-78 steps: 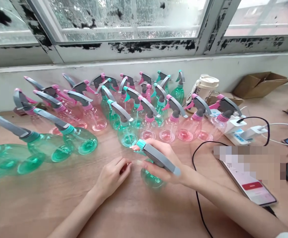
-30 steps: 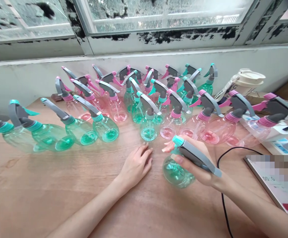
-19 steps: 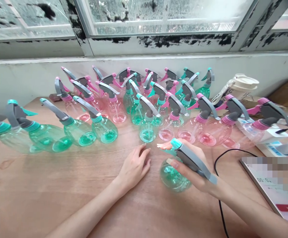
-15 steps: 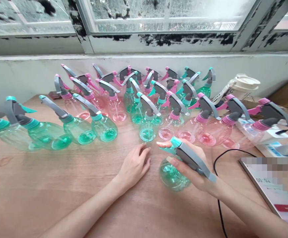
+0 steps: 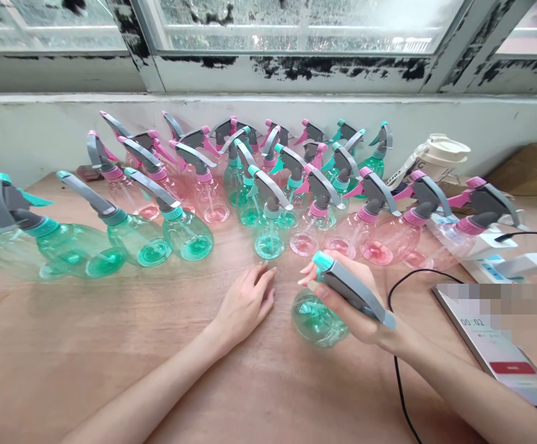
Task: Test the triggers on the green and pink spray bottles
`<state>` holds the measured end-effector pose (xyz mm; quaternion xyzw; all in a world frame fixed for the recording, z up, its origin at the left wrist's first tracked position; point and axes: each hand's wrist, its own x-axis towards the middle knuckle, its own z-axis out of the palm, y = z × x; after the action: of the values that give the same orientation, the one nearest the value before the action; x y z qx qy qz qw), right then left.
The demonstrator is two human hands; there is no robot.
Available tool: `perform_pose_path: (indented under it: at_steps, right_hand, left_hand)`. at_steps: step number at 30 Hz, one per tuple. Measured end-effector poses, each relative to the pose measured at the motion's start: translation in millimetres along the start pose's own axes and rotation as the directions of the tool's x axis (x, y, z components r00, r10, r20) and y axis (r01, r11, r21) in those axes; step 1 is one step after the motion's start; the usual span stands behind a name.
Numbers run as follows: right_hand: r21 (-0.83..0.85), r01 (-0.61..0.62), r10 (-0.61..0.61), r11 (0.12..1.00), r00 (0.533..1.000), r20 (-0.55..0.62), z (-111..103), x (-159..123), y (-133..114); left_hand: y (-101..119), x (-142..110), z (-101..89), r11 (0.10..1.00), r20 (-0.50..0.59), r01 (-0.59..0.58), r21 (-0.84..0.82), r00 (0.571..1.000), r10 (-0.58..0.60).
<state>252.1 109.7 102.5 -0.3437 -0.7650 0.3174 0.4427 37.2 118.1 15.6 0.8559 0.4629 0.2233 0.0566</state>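
My right hand [image 5: 358, 311] is wrapped round the neck of a green spray bottle [image 5: 317, 317] with a grey trigger head [image 5: 352, 290] and teal nozzle, held just above the wooden table [image 5: 111, 345]. One finger lies on the trigger. My left hand [image 5: 245, 302] rests flat on the table to the bottle's left, fingers stretched out, holding nothing. Behind both hands stand rows of pink spray bottles [image 5: 373, 237] and green spray bottles [image 5: 268, 231], several of each.
More green bottles [image 5: 143, 237] stand at the far left. A phone [image 5: 500, 345] on a black cable [image 5: 400, 376] lies at the right, beside a white power strip [image 5: 495, 265]. A lidded paper cup [image 5: 437, 160] and a cardboard box [image 5: 528, 166] stand at the back right under the window.
My right hand has squeezed the trigger in and lowered the bottle slightly. My left hand, curled earlier, now lies flat. The view has shifted a little to the right.
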Motion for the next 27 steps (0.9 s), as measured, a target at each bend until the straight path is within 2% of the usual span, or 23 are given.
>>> perform_pose_path:
  at_steps: [9,23,27]
  right_hand:
    - [0.052,-0.037,0.036,0.998,0.999,0.019,-0.5,-0.9,0.2]
    - [-0.01,0.017,-0.017,1.0,1.0,-0.004,-1.5,-3.5,2.2]
    - [0.027,-0.005,0.005,1.0,1.0,0.0,-0.9,-4.9,2.3]
  left_hand:
    - [1.1,1.5,-1.0,1.0,-0.005,-0.008,-0.008,1.0,0.008]
    - [0.9,-0.2,1.6,1.0,-0.036,-0.007,0.01,0.999,0.008]
    - [0.8,0.3,2.4,1.0,-0.022,-0.018,0.018,1.0,0.018]
